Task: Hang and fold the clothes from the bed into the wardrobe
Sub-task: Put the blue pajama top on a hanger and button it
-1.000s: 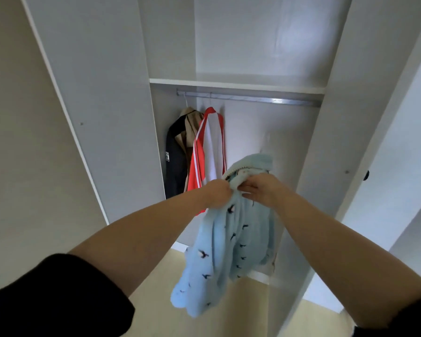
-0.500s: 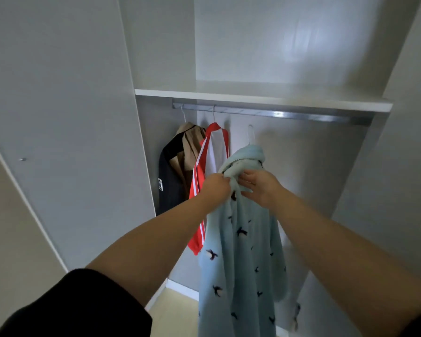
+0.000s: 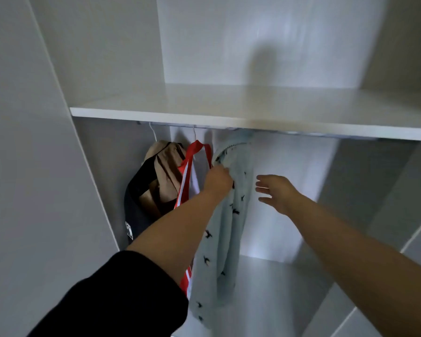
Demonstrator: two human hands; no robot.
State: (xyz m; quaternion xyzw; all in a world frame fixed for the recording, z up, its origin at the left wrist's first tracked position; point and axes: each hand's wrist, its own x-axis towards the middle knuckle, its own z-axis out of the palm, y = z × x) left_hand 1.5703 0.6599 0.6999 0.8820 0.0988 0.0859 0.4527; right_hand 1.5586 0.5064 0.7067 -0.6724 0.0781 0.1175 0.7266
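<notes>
A light blue shirt [image 3: 231, 229] printed with small dark birds hangs from the wardrobe rail [image 3: 301, 133], just under the white shelf [image 3: 229, 113]. The shelf edge hides its hanger hook. My left hand [image 3: 218, 178] grips the shirt near the collar. Just to the shirt's right, my right hand [image 3: 275, 193] hovers with fingers spread, holding nothing. Left of the blue shirt hang a red and white top [image 3: 190, 176] and a tan and black jacket [image 3: 153, 183].
The wardrobe's left side panel [image 3: 66, 166] stands close to my left arm. To the right of the blue shirt the rail carries nothing and the white back wall [image 3: 289, 190] shows. A lower white shelf [image 3: 277, 288] lies beneath the hanging clothes.
The blue shirt went up to the rail and now hangs there. My right hand let go of it and moved off to the right with fingers spread. The view moved closer in.
</notes>
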